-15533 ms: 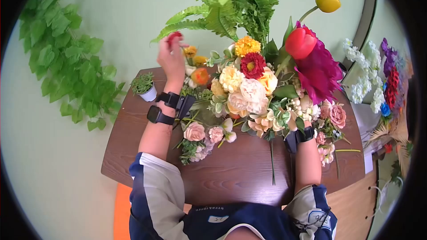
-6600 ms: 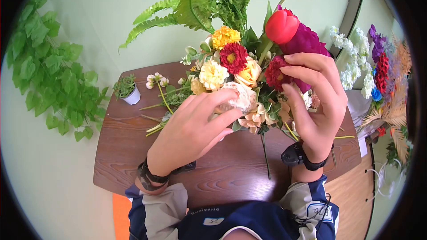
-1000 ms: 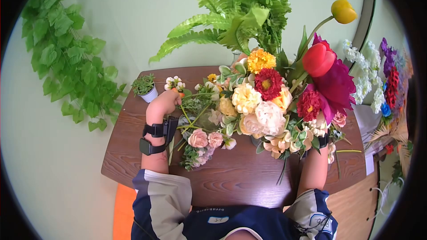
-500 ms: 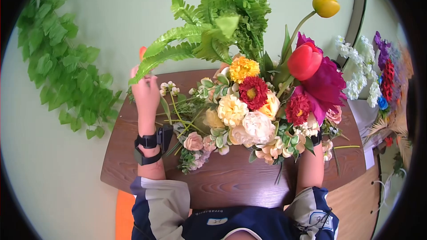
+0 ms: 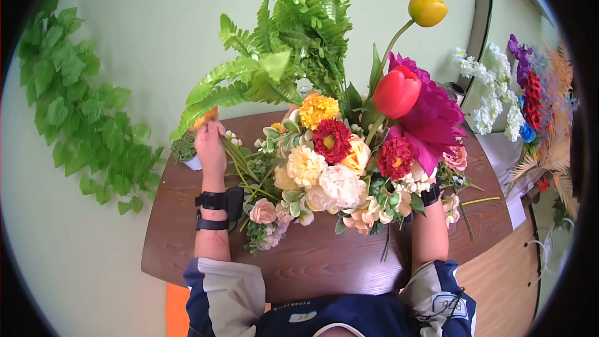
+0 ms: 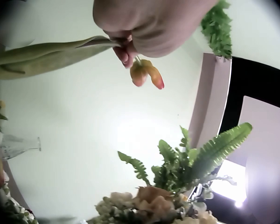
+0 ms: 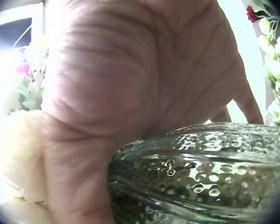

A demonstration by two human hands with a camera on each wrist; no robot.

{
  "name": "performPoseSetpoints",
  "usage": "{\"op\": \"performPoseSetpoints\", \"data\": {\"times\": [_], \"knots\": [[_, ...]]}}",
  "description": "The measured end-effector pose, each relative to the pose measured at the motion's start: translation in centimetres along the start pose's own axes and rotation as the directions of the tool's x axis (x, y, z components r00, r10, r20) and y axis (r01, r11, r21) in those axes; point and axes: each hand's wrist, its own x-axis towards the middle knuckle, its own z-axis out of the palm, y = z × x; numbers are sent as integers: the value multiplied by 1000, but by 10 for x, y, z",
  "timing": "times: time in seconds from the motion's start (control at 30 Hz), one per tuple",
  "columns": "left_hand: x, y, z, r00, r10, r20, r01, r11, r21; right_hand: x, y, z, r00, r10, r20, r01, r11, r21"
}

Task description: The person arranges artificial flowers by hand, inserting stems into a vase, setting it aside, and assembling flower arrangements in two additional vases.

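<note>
The left hand [image 5: 211,150] [image 6: 154,28] pinches the stem of an orange tulip [image 5: 206,117] [image 6: 139,73] at the table's left side; a long green leaf [image 6: 51,56] extends from the fingers in the left wrist view. Fern fronds partly cover the bloom in the head view. In the right wrist view, the right hand [image 7: 144,84] curls round a textured glass vase [image 7: 200,182], thumb and fingers on opposite sides. Blossoms hide that hand in the head view. Above the vase spreads a bouquet with a pale pink bloom [image 5: 342,186], dark red flowers [image 5: 332,140] and a red tulip [image 5: 397,92].
Loose stems and pink roses [image 5: 262,211] lie left of the bouquet on the brown table [image 5: 312,262]. A small potted plant [image 5: 185,148] stands by the left hand. Ivy [image 5: 81,93] hangs on the left wall; more flowers [image 5: 493,87] stand at the right. A clear glass bottle [image 6: 21,145] shows in the left wrist view.
The left hand has risen from the loose stems with the orange tulip. Since the earliest frame, a second dark red flower has joined the bouquet; the right hand has returned from the blooms to the vase.
</note>
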Motion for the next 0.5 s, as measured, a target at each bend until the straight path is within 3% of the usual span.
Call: {"op": "performPoseSetpoints", "data": {"times": [0.07,0.13,0.17,0.27,0.3,0.37,0.5], "knots": [[-1,-23,-12,993,-67,93,73,995,-66,0,-2,-1,1000,-9,-15,9,1000,-6],[-3,-38,-24,935,-177,308,222,968,-117,-1,0,-6,1000,-10,-25,10,1000,-9],[-7,-35,-21,933,-181,312,225,967,-115,-3,-1,-6,1000,-8,-28,8,1000,-9],[-18,-6,-2,830,-494,258,499,865,49,-2,-1,-4,1000,-3,-30,3,1000,-6],[-18,-3,-9,829,-496,258,501,864,51,-2,-1,-2,1000,-1,-30,1,1000,-5],[-12,4,-31,629,-675,385,500,731,464,1,-2,-2,1000,0,-28,0,1000,-6],[-4,1,-46,588,-662,465,402,738,542,-4,-2,-2,1000,3,-24,-3,1000,-4]]}}
